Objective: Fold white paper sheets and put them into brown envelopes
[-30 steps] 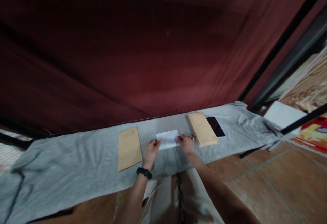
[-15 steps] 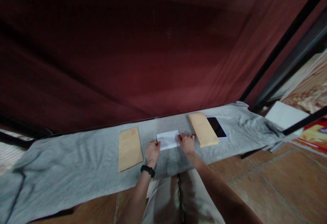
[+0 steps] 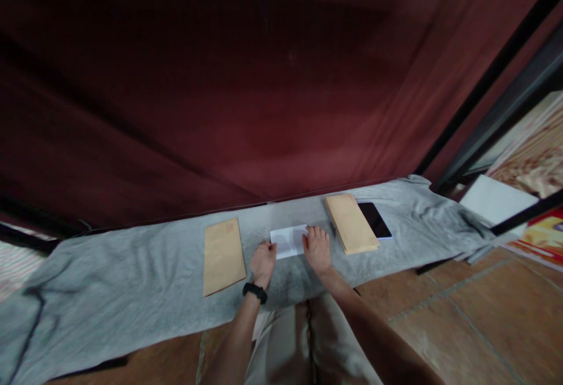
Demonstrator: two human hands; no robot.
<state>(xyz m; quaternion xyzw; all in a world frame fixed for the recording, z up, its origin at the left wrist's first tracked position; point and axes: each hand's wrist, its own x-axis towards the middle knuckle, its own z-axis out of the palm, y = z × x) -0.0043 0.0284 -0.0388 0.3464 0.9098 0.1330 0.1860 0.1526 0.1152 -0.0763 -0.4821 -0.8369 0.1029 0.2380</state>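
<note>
A folded sheet of white paper (image 3: 288, 241) lies flat on the grey cloth between my hands. My left hand (image 3: 263, 261), with a dark band at the wrist, is closed at the paper's left edge, thumb on top. Over the right edge my right hand (image 3: 317, 249) lies flat with its fingers stretched forward. To the left of my left hand rests a single brown envelope (image 3: 223, 256) with a faint reddish mark near its top. A stack of brown envelopes (image 3: 352, 224) sits just right of my right hand.
A dark-screened phone (image 3: 373, 220) lies partly under the envelope stack. The grey cloth (image 3: 132, 279) covers a long, narrow bench against a dark red panel (image 3: 272, 109). Black frame bars (image 3: 484, 89) rise at the right. A white box (image 3: 497, 200) stands beyond the bench's right end.
My right hand has gone from curled fingers at the paper's right edge to straighter fingers lying flat. My left hand and the paper have stayed in place.
</note>
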